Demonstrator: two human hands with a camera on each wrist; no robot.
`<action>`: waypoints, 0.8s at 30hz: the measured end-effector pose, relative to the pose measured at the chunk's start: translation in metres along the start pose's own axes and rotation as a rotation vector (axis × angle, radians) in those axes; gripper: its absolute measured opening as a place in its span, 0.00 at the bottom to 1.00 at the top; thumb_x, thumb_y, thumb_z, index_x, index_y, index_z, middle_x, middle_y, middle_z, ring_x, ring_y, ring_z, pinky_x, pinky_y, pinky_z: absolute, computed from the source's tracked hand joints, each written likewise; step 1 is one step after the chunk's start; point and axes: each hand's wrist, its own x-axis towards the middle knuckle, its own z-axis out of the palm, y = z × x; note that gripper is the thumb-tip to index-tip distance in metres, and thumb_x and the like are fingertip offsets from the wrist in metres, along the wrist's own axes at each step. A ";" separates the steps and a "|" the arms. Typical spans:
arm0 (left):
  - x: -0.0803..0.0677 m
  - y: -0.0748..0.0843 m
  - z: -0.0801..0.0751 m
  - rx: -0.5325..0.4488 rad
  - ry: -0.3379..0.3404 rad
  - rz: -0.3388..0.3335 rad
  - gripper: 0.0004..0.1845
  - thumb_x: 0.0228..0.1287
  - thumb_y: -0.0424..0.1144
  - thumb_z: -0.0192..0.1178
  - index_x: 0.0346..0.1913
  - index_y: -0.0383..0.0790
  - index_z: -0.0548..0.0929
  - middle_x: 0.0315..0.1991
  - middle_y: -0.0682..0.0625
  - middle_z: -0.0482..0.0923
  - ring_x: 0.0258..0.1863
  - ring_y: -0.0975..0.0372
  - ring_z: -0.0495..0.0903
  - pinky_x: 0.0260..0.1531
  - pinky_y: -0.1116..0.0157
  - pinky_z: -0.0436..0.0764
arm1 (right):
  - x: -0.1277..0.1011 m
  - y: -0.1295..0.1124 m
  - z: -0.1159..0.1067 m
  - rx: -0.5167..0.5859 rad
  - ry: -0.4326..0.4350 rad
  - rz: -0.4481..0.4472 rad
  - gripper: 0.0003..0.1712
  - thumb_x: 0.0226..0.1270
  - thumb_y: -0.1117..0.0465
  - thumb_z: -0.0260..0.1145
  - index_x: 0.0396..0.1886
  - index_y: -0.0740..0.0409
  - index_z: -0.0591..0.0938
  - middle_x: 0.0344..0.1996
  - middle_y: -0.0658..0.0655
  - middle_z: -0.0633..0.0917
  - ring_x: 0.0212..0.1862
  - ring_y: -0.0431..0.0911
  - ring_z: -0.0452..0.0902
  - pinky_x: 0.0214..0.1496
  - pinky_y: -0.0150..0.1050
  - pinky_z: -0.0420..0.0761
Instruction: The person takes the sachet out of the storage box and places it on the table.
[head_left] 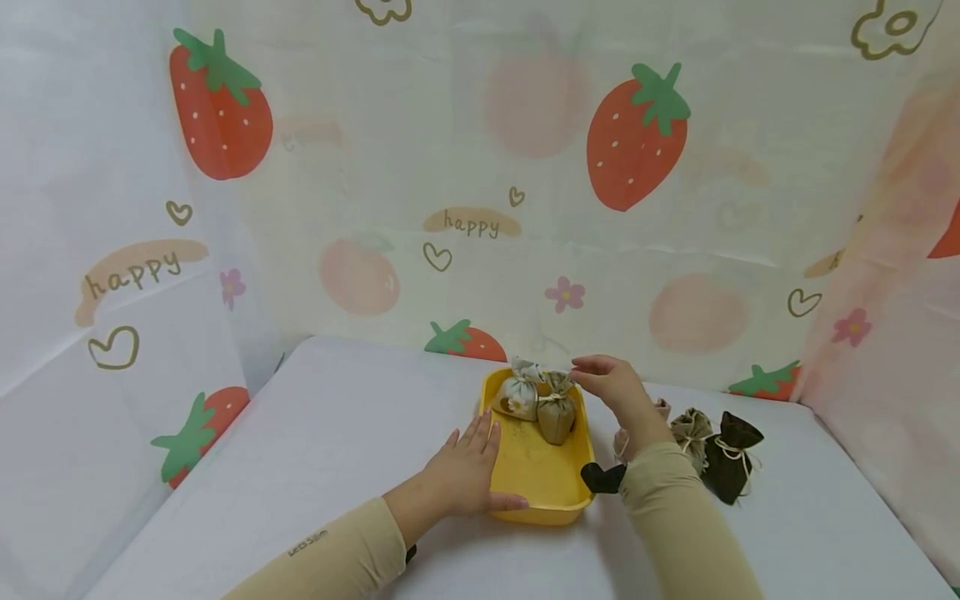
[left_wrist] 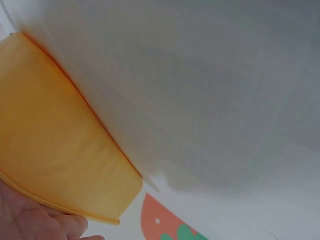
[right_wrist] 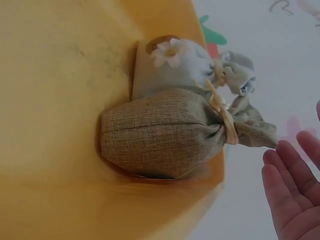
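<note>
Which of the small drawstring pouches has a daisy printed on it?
The pale blue-grey pouch in the yellow tray, beside the plain olive burlap pouch. The pouches out on the table by the right forearm are plain, with no flower.

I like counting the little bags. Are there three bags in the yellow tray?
No, the yellow tray holds only two: a daisy-print bag and an olive bag.

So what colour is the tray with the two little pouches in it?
The tray is yellow, clearest in the head view.
</note>
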 end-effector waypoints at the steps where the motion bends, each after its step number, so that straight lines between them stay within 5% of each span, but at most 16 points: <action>1: 0.000 0.000 0.000 0.001 0.001 0.001 0.62 0.44 0.80 0.40 0.71 0.34 0.48 0.72 0.39 0.37 0.70 0.51 0.43 0.63 0.48 0.53 | 0.001 0.000 0.002 -0.007 -0.001 0.004 0.24 0.62 0.55 0.63 0.57 0.58 0.75 0.56 0.61 0.75 0.61 0.56 0.65 0.63 0.54 0.61; 17: -0.001 0.000 -0.002 -0.006 -0.018 0.000 0.61 0.44 0.80 0.41 0.71 0.35 0.48 0.72 0.39 0.37 0.70 0.51 0.42 0.64 0.49 0.52 | 0.012 0.008 0.019 -0.132 -0.024 0.107 0.26 0.63 0.60 0.62 0.60 0.62 0.72 0.58 0.66 0.71 0.59 0.59 0.67 0.58 0.51 0.69; 24: 0.001 -0.002 0.001 -0.002 -0.013 0.009 0.62 0.43 0.81 0.38 0.71 0.35 0.48 0.72 0.39 0.36 0.70 0.51 0.42 0.64 0.49 0.52 | 0.014 0.009 0.023 -0.111 0.007 0.117 0.22 0.62 0.63 0.62 0.56 0.65 0.74 0.53 0.67 0.75 0.50 0.56 0.76 0.53 0.48 0.74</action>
